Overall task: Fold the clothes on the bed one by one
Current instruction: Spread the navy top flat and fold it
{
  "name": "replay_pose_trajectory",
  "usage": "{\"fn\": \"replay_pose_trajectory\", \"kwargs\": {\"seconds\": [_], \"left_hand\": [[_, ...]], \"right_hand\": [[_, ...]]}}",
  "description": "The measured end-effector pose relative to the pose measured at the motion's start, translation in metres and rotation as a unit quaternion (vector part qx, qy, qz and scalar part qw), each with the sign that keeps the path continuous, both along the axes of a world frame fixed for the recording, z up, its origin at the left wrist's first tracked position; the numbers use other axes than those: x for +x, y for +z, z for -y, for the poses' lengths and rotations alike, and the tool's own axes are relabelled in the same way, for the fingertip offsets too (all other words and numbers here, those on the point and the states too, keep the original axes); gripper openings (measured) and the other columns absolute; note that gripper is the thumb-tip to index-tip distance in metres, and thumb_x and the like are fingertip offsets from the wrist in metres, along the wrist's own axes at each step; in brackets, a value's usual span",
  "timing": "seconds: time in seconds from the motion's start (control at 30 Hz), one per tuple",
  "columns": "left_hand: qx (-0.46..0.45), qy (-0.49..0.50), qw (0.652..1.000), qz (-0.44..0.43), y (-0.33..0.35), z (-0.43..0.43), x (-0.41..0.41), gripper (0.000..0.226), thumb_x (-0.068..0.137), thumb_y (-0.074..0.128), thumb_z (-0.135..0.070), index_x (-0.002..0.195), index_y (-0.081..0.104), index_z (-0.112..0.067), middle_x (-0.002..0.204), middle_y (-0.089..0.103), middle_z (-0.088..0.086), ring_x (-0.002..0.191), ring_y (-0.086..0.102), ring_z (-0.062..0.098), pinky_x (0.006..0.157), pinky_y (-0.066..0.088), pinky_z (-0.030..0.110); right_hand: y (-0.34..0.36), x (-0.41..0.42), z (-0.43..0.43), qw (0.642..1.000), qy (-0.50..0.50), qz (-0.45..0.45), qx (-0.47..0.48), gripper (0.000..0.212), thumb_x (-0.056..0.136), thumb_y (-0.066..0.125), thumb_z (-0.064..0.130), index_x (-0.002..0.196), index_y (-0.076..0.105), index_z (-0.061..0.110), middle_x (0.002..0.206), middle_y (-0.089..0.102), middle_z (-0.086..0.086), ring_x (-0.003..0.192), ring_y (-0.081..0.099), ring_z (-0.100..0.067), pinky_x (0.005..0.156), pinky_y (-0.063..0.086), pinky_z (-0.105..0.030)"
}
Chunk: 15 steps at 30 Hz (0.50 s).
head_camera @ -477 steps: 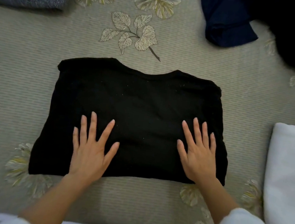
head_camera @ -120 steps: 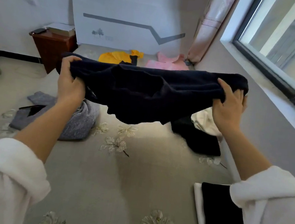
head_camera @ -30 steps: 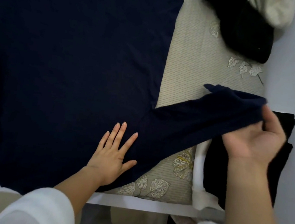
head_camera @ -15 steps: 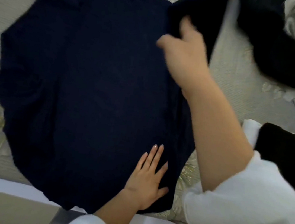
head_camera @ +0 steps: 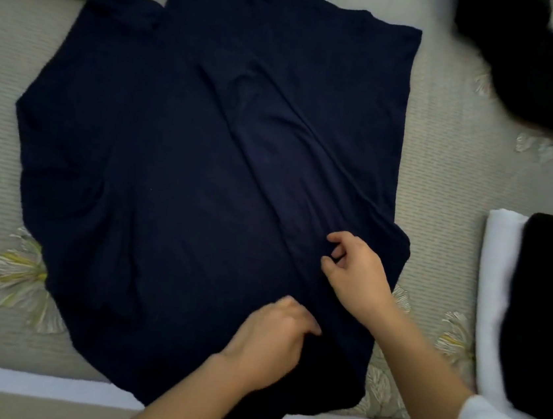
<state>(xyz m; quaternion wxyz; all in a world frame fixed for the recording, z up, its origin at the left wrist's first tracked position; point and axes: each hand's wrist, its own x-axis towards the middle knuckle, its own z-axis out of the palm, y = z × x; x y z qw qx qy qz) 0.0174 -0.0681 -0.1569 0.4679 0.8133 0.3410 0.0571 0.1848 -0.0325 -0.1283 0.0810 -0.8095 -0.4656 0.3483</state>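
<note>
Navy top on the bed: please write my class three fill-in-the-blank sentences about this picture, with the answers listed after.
1. The navy top lies spread on the ____.
2. The folded black garment sits on a folded cloth coloured ____.
3. The number of hands on the top, left hand and right hand, is ____.
Answers: bed; white; two.

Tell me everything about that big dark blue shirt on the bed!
The dark blue shirt looks like soft, thin knit. It lies spread flat on the bed, and its near end hangs over the bed's edge. What looks like a sleeve is folded slantwise across its body, leaving long creases. The right hand pinches the cloth near its right side. The left hand rests on it with curled fingers.
</note>
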Motion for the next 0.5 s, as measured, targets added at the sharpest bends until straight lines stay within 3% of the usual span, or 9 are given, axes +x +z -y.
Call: {"fn": "replay_pose_trajectory", "kwargs": {"seconds": [0.07, 0.1, 0.17, 0.23, 0.27, 0.33, 0.5], "left_hand": [[-0.032, 0.187, 0.982, 0.02, 0.004, -0.042, -0.014, 0.037, 0.088, 0.046, 0.004, 0.108, 0.071, -0.015, 0.107, 0.068, -0.001, 0.1, 0.061, 0.013, 0.093, 0.049, 0.035], [-0.058, 0.286, 0.956, 0.03, 0.005, -0.067, -0.02, 0.036, 0.087, 0.047, 0.007, 0.104, 0.072, -0.012, 0.102, 0.07, 0.001, 0.093, 0.065, 0.014, 0.091, 0.052, 0.036], [-0.147, 0.449, 0.879, 0.064, 0.007, -0.121, -0.026, 0.031, 0.09, 0.046, 0.008, 0.108, 0.067, -0.006, 0.096, 0.07, 0.008, 0.079, 0.065, 0.015, 0.084, 0.055, 0.036], [-0.232, 0.549, 0.795, 0.117, 0.006, -0.175, -0.029, 0.024, 0.093, 0.05, 0.002, 0.114, 0.06, -0.002, 0.091, 0.067, 0.009, 0.075, 0.063, 0.012, 0.076, 0.054, 0.026], [-0.261, 0.573, 0.765, 0.135, 0.006, -0.199, -0.029, 0.023, 0.092, 0.053, -0.003, 0.114, 0.059, -0.001, 0.092, 0.067, 0.008, 0.077, 0.065, 0.012, 0.074, 0.055, 0.022], [-0.304, 0.581, 0.737, 0.16, 0.007, -0.237, -0.026, 0.016, 0.09, 0.06, -0.011, 0.104, 0.062, -0.006, 0.1, 0.068, 0.008, 0.086, 0.067, 0.012, 0.076, 0.056, 0.02], [-0.368, 0.548, 0.738, 0.135, 0.016, -0.289, -0.005, 0.013, 0.084, 0.07, -0.02, 0.092, 0.059, -0.02, 0.092, 0.065, -0.001, 0.085, 0.063, 0.008, 0.071, 0.055, 0.02]], "right_hand": [[-0.005, -0.003, 0.0, 1.0, -0.013, 0.001, 0.007, 0.037, 0.087, 0.065, 0.028, 0.121, 0.053, 0.021, 0.093, 0.048, 0.009, 0.074, 0.048, -0.004, 0.07, 0.039, -0.022], [-0.007, -0.006, 0.0, 1.0, -0.016, -0.002, 0.005, 0.039, 0.086, 0.066, 0.034, 0.119, 0.049, 0.022, 0.094, 0.046, 0.01, 0.077, 0.048, -0.004, 0.069, 0.039, -0.023], [-0.008, -0.009, -0.004, 1.0, -0.015, -0.014, -0.012, 0.051, 0.078, 0.07, 0.049, 0.114, 0.041, 0.027, 0.1, 0.044, 0.011, 0.087, 0.048, -0.008, 0.072, 0.041, -0.025], [-0.008, -0.011, -0.01, 0.999, -0.003, -0.017, -0.045, 0.065, 0.068, 0.075, 0.059, 0.112, 0.036, 0.03, 0.107, 0.042, 0.01, 0.096, 0.046, -0.01, 0.078, 0.044, -0.028], [-0.007, -0.011, -0.012, 0.998, 0.005, -0.01, -0.057, 0.07, 0.065, 0.076, 0.06, 0.113, 0.035, 0.029, 0.109, 0.041, 0.009, 0.098, 0.045, -0.01, 0.08, 0.045, -0.029], [-0.005, -0.015, -0.01, 0.998, 0.026, 0.028, -0.053, 0.07, 0.067, 0.075, 0.058, 0.117, 0.036, 0.026, 0.11, 0.041, 0.008, 0.1, 0.044, -0.012, 0.083, 0.047, -0.032], [-0.002, -0.027, 0.007, 0.987, 0.116, 0.113, 0.011, 0.024, 0.09, 0.051, 0.033, 0.108, 0.044, 0.019, 0.101, 0.051, 0.004, 0.092, 0.052, -0.017, 0.074, 0.044, -0.03]]}}
